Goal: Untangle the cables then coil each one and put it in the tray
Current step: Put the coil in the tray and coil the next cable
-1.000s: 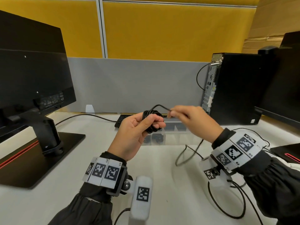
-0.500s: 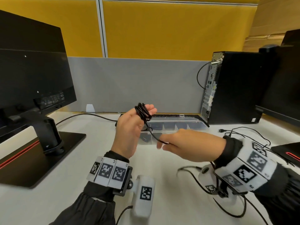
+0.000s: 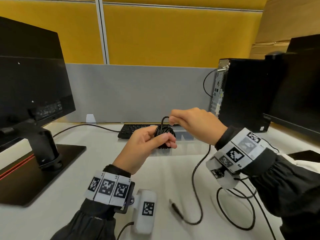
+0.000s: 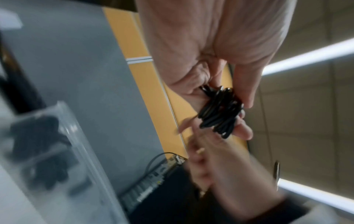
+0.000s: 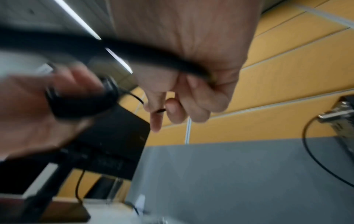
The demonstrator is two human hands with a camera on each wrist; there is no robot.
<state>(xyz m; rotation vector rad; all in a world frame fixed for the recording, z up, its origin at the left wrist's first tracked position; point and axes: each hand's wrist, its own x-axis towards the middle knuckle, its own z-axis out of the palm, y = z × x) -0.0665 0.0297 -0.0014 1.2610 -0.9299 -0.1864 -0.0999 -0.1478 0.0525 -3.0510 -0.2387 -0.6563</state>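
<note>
Spanning frame bottom: white worktop (image 3: 97, 149); yellow-grey partition (image 3: 138, 94) behind. Monitor (image 3: 29, 80) left, tower PC (image 3: 242, 94) right. Left hand (image 3: 145, 146) grips coiled cable (image 3: 164, 134); right hand (image 3: 195, 125) pinches its strand.

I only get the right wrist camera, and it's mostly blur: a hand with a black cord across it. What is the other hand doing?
Observer: The left hand grips a coiled black cable, held up above the desk.
Visitor: So the whole cord is wound up?
Observer: No. A loose tail drops from the right hand toward the white desk and ends in a plug.
Visitor: Where would the coil go?
Observer: A clear plastic tray sits just behind the hands; the left wrist view shows dark bundles inside it.
</note>
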